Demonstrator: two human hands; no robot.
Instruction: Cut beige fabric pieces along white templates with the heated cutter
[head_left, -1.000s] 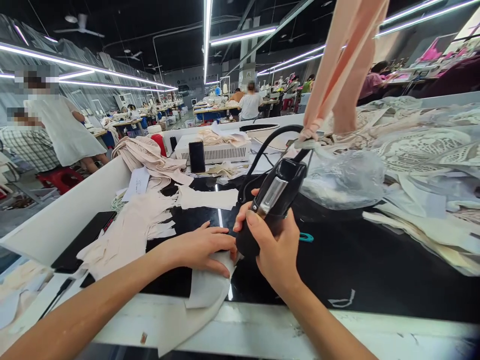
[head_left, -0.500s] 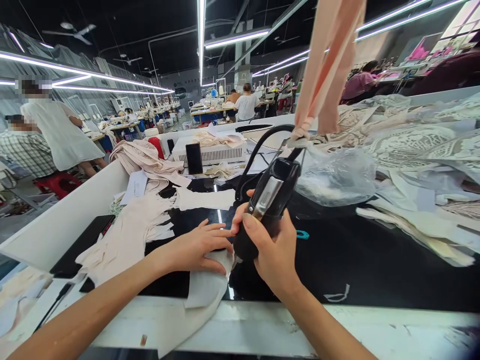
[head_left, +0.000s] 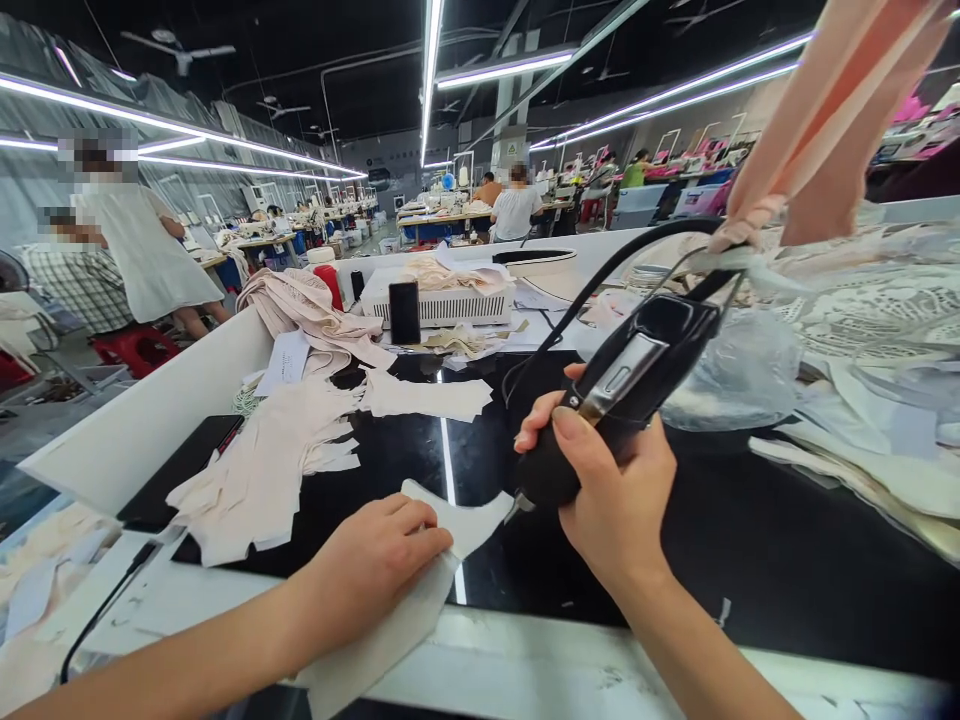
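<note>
My right hand (head_left: pixel 619 505) is wrapped round a black corded hand-held cutter (head_left: pixel 667 335) with a silver lever on its side. The cutter's small metal tip points left and down, at the right corner of a pale fabric piece (head_left: pixel 472 522). My left hand (head_left: pixel 375 565) lies on that piece, fingers curled and closed on it, thumb along the top. The fabric runs back under the hand and hangs over the table's front edge. Pink cloth strips (head_left: pixel 810 150) are knotted at the cutter's cord end.
Cut pale fabric pieces (head_left: pixel 255 460) are heaped at the left, and a single strip (head_left: pixel 427 395) lies beyond my left hand. A phone (head_left: pixel 404 312) leans against a white vented box (head_left: pixel 457 308). Plastic film (head_left: pixel 742 375) and lace pieces (head_left: pixel 877 310) cover the right side.
The cutter and my right hand have moved right in view, away from my left hand. My left fingers have curled in, and the fabric's curved far edge now shows. The view has shifted slightly.
</note>
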